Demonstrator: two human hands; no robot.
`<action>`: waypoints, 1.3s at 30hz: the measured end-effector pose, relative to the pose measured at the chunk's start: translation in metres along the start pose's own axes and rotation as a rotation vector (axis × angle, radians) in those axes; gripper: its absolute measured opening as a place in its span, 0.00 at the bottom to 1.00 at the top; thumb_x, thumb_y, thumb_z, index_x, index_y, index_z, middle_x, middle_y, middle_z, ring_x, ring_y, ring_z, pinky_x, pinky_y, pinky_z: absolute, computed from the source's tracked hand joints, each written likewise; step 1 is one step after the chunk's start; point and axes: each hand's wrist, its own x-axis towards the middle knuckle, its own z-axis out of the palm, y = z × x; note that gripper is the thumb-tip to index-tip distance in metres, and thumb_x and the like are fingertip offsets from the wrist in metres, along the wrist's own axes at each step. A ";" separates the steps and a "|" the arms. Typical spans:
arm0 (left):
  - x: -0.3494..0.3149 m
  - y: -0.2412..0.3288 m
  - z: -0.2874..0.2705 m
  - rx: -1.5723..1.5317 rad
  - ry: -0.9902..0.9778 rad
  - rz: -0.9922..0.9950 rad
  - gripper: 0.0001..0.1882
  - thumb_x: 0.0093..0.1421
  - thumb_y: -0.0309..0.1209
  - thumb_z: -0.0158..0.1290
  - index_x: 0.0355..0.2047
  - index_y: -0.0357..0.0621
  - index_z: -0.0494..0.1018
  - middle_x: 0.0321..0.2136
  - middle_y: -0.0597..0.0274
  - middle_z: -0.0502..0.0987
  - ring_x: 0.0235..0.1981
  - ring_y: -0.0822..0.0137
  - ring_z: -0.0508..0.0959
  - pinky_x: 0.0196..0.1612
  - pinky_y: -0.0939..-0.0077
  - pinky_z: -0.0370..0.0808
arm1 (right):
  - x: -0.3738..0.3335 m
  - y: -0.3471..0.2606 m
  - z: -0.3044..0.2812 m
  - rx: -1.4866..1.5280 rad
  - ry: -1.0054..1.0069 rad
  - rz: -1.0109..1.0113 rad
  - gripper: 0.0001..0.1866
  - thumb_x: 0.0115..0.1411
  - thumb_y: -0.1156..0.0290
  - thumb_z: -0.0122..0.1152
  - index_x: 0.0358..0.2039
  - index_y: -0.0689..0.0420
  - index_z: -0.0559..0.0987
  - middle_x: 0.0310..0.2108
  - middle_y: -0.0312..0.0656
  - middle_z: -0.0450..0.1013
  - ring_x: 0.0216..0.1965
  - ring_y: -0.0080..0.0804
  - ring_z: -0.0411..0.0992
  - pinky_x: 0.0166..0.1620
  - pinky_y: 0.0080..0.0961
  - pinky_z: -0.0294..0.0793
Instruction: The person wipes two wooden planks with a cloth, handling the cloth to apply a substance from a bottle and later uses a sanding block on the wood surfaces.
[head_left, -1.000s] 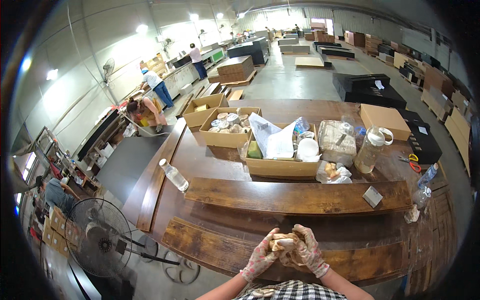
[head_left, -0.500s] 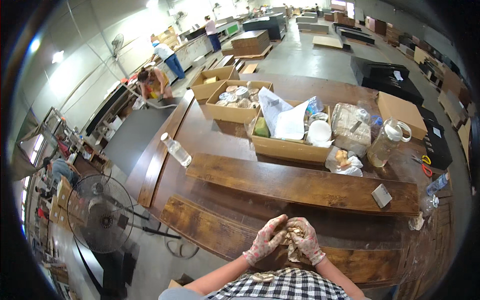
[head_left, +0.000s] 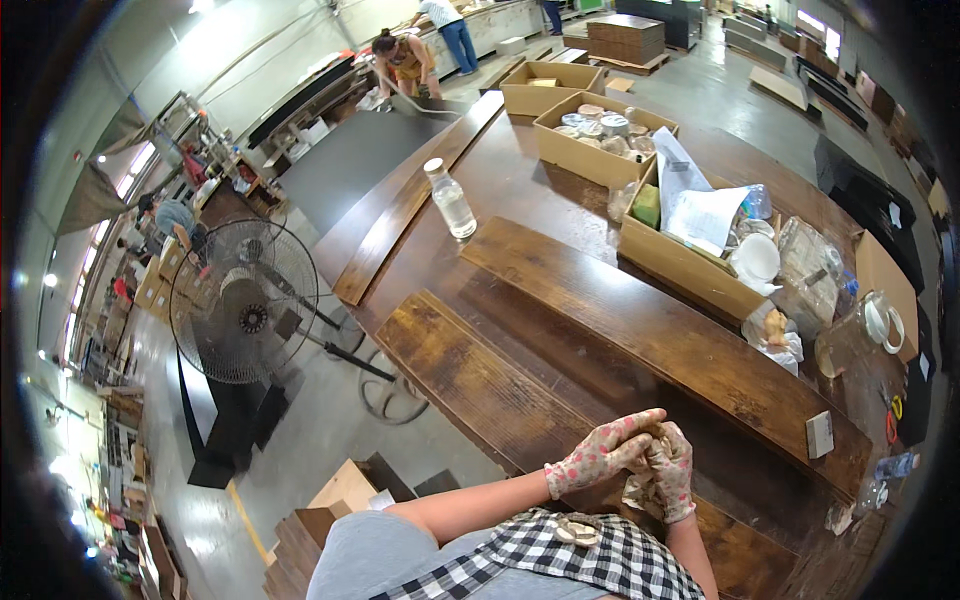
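Right hand (head_left: 674, 470) has its fingers clenched round a crumpled pale rag (head_left: 639, 493), held just on the near side of the long middle plank (head_left: 650, 325). Left hand (head_left: 600, 458) has its fingers stretched out against the right one, honestly can't tell if they've got the rag too. Small grey block (head_left: 820, 435) sits on that plank's right end, clear bottle (head_left: 453, 207) stands by its left end.

Could read no words, numbers, labels or signs anywhere. Noted only faint marks, too small to decipher, on the white papers (head_left: 705, 218) in the open cardboard box (head_left: 680, 265) on the right of the counter (head_left: 515, 190).
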 end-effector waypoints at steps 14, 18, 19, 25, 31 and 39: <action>-0.015 -0.012 -0.011 -0.707 0.000 -0.167 0.26 0.67 0.36 0.45 0.61 0.36 0.57 0.57 0.52 0.66 0.57 0.63 0.68 0.59 0.69 0.66 | 0.001 0.018 -0.012 -0.095 0.100 -0.043 0.04 0.58 0.77 0.58 0.26 0.62 0.75 0.26 0.33 0.70 0.28 0.20 0.68 0.32 0.17 0.68; -0.032 -0.004 -0.013 -0.636 0.076 -0.207 0.22 0.65 0.34 0.50 0.56 0.36 0.65 0.51 0.56 0.73 0.52 0.66 0.72 0.57 0.71 0.68 | -0.001 0.002 -0.003 -0.134 0.067 -0.029 0.02 0.55 0.80 0.58 0.25 0.63 0.77 0.27 0.36 0.71 0.28 0.22 0.69 0.32 0.20 0.69; -0.031 -0.005 -0.015 -0.633 0.076 -0.201 0.22 0.65 0.34 0.50 0.56 0.36 0.65 0.51 0.56 0.73 0.52 0.66 0.72 0.57 0.71 0.68 | -0.001 -0.001 -0.001 -0.135 0.065 -0.034 0.02 0.55 0.80 0.58 0.25 0.63 0.77 0.27 0.36 0.71 0.28 0.22 0.69 0.32 0.20 0.69; -0.021 0.014 -0.024 0.031 0.247 -0.217 0.10 0.59 0.33 0.58 0.37 0.39 0.75 0.33 0.66 0.79 0.35 0.76 0.77 0.40 0.79 0.75 | 0.004 -0.043 0.020 -0.326 -0.288 -0.191 0.05 0.52 0.76 0.61 0.28 0.64 0.78 0.27 0.38 0.72 0.29 0.24 0.70 0.34 0.22 0.70; -0.016 0.019 -0.015 0.340 0.206 -0.197 0.12 0.57 0.36 0.60 0.33 0.39 0.75 0.26 0.65 0.78 0.29 0.78 0.74 0.33 0.79 0.73 | 0.001 -0.037 0.011 -0.240 -0.306 -0.022 0.09 0.55 0.70 0.60 0.29 0.64 0.77 0.26 0.37 0.71 0.28 0.24 0.69 0.31 0.22 0.68; -0.012 0.013 -0.010 0.276 0.044 -0.278 0.13 0.62 0.37 0.54 0.41 0.40 0.73 0.36 0.65 0.78 0.38 0.77 0.74 0.43 0.80 0.72 | -0.002 -0.020 0.001 -0.035 -0.125 0.025 0.07 0.58 0.74 0.57 0.25 0.62 0.76 0.24 0.32 0.70 0.25 0.18 0.66 0.28 0.18 0.66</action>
